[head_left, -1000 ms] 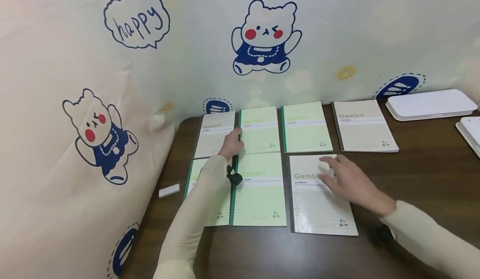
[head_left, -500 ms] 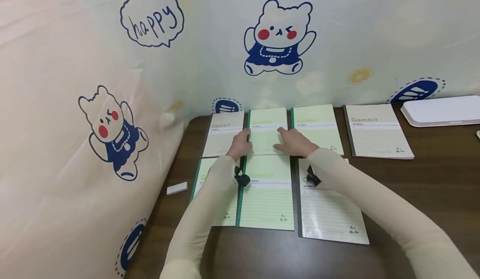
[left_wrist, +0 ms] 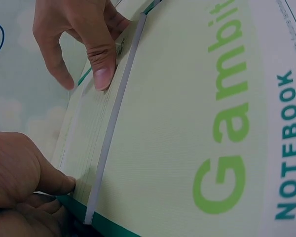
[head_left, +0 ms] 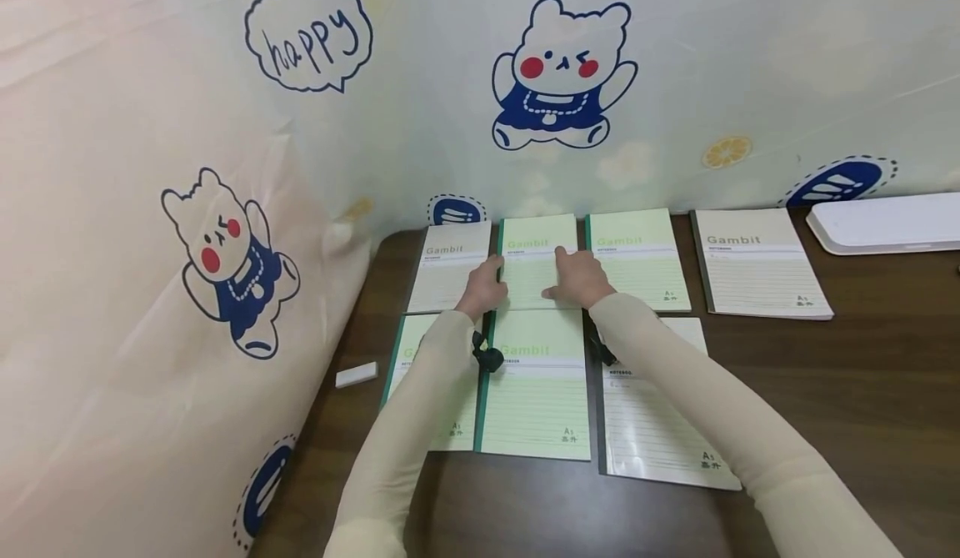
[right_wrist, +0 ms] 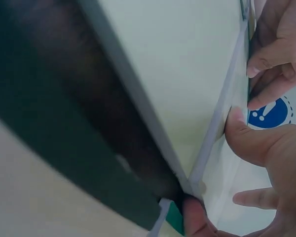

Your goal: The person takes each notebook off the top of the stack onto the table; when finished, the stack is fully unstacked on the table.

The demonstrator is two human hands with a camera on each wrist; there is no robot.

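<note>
While both of your hands sit on the same green notebook (head_left: 534, 258), the second from the left in the back row, you can see that your left hand (head_left: 483, 288) is at its lower left corner and your right hand (head_left: 579, 278) at its lower right. In the left wrist view your left thumb (left_wrist: 56, 181) presses against the near edge of that notebook by its green spine, the other fingers curled beneath it, so the hand pinches the corner. Your right hand (left_wrist: 81, 37) shows in that same view with its fingers bent down, the fingertips (left_wrist: 102, 76) resting on the cover close to the near edge. In the right wrist view your right thumb (right_wrist: 244, 140) lies along the notebook's edge and another fingertip (right_wrist: 195, 219) touches the corner low down; whether the right hand truly grips the edge or only presses on it I cannot tell. The notebook lies flat on the dark wooden table (head_left: 862, 374), its near edge touching the far edge of a larger-looking green notebook (head_left: 536, 383) in the front row. Left of it lies a cream notebook (head_left: 450, 264), right of it another green one (head_left: 636, 258), and further right a cream notebook (head_left: 757, 262) set apart. Your right sleeve crosses the front cream notebook (head_left: 660, 424). A small white eraser (head_left: 356, 374) lies near the table's left edge, and a white tray (head_left: 885, 223) rests at the far right.
</note>
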